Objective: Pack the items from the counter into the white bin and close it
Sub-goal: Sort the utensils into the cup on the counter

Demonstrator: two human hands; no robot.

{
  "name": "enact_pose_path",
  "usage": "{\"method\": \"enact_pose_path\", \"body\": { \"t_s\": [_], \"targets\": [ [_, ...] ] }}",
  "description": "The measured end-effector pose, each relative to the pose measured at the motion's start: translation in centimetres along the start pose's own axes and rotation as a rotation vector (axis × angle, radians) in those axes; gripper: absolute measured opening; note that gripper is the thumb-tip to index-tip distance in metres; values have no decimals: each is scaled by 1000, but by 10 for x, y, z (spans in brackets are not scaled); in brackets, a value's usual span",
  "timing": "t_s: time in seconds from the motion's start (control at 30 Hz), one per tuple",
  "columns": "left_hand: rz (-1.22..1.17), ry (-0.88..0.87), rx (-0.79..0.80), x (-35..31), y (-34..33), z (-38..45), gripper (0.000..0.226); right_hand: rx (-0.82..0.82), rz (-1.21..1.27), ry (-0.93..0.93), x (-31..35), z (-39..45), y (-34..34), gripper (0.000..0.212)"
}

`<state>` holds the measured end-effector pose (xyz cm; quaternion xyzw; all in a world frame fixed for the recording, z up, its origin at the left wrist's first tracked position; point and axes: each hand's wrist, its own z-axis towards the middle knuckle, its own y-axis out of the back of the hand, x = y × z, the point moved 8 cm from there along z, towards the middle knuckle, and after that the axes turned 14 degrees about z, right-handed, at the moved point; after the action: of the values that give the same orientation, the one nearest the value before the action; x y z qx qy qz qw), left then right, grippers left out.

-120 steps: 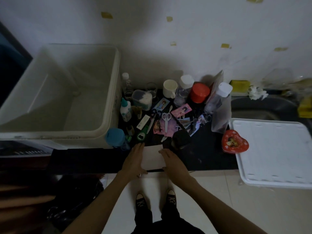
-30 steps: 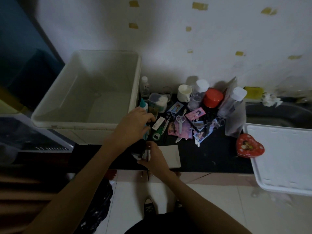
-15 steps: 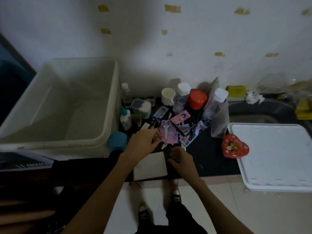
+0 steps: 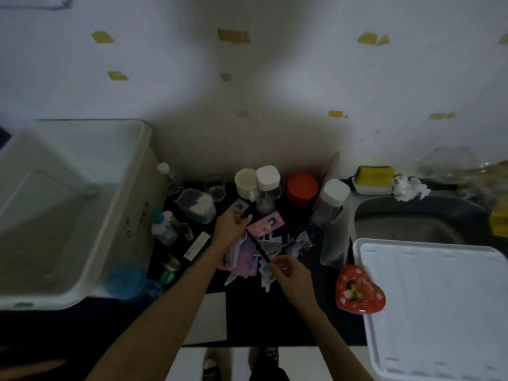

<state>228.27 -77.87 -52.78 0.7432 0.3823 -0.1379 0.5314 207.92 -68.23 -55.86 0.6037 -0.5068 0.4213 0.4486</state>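
The open white bin [image 4: 121, 207] stands at the left with nothing visible inside it. Its white lid [image 4: 439, 298] lies flat at the right. Between them the dark counter holds a pile of picture cards [image 4: 268, 224], small scissors [image 4: 238, 244] and other small items. My left hand [image 4: 229, 228] hovers over the pile with curled fingers, and what it holds is unclear. My right hand [image 4: 290, 272] pinches the near end of a thin black stick [image 4: 258, 247] that slants up towards the left hand.
Along the wall stand a white cup [image 4: 245, 182], two white-capped jars [image 4: 268, 178], a red-lidded jar [image 4: 302, 188], a swab tub [image 4: 196, 206] and a lotion bottle [image 4: 163, 229]. A red heart tin [image 4: 360, 290] touches the lid. A white sheet [image 4: 209, 317] lies at the front edge, and the sink [image 4: 412, 224] is at the back right.
Both hands moved from the white sheet at the front edge up into the pile of small items. The right hand now pinches the thin black stick.
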Motion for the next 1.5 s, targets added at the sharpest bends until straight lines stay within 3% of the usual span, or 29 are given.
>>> {"method": "enact_pose_path", "body": {
  "t_s": [0.17, 0.43, 0.6, 0.77, 0.97, 1.13, 1.27, 1.33, 1.5],
  "targets": [
    [-190, 207, 19, 18, -41, 94, 32, 4, 48, -35, -8, 10, 17, 11],
    [-644, 462, 45, 1, -59, 103, 38, -44, 80, -118, -29, -3, 46, 7],
    [-796, 525, 1, 4, -62, 110, 16, -44, 87, -127, -28, -3, 50, 7],
    [-805, 534, -54, 10, -41, 116, 16, -46, 75, -135, -25, 0, 49, 6],
    [-763, 379, -88, -10, 1, 93, 16, -29, 77, -106, -12, 4, 42, 6],
    [-750, 247, -190, -12, 53, 28, 18, 9, 60, -75, -4, 9, 32, 4],
    [-836, 172, -78, 0, 60, -44, 18, 99, -26, -98, -9, 21, 5, 10],
    [-866, 163, -37, 15, 55, -71, 21, 174, -69, -108, -13, 29, -16, 13],
    [-821, 201, -112, 61, 44, -113, 23, 247, -217, -95, -24, 48, -47, 13]
  ]
}}
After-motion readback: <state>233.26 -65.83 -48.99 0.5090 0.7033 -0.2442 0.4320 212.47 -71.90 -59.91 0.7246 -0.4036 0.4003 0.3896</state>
